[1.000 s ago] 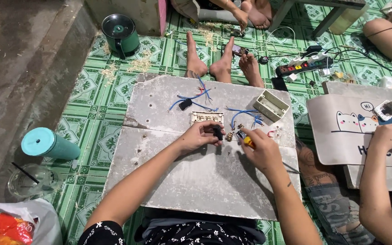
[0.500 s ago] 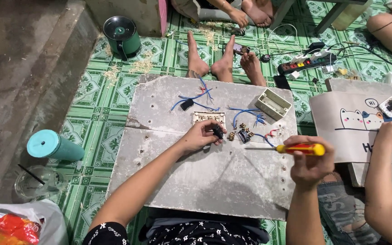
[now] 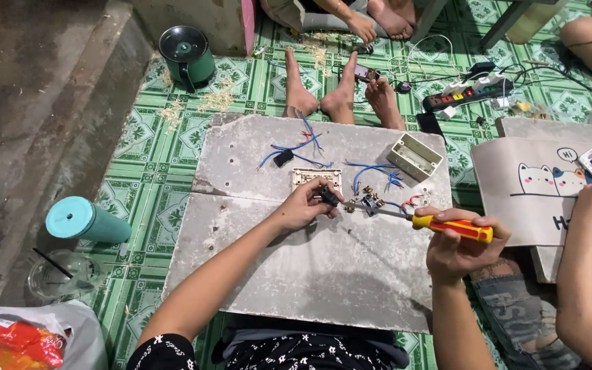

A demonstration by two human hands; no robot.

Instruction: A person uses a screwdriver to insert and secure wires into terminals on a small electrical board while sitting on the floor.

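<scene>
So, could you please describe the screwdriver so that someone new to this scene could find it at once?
Start at the big grey board lying on the green patterned floor mat. At its right edge the person's right hand grips the screwdriver, its shaft pointing left towards the small switch parts. Its yellow and red handle matches nothing else on the board.

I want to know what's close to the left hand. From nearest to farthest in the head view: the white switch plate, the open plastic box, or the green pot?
From the left hand:
1. White switch plate, just above the fingers on the grey board.
2. Open plastic box, up and to the right on the board.
3. Green pot, far up left on the floor mat.
</scene>
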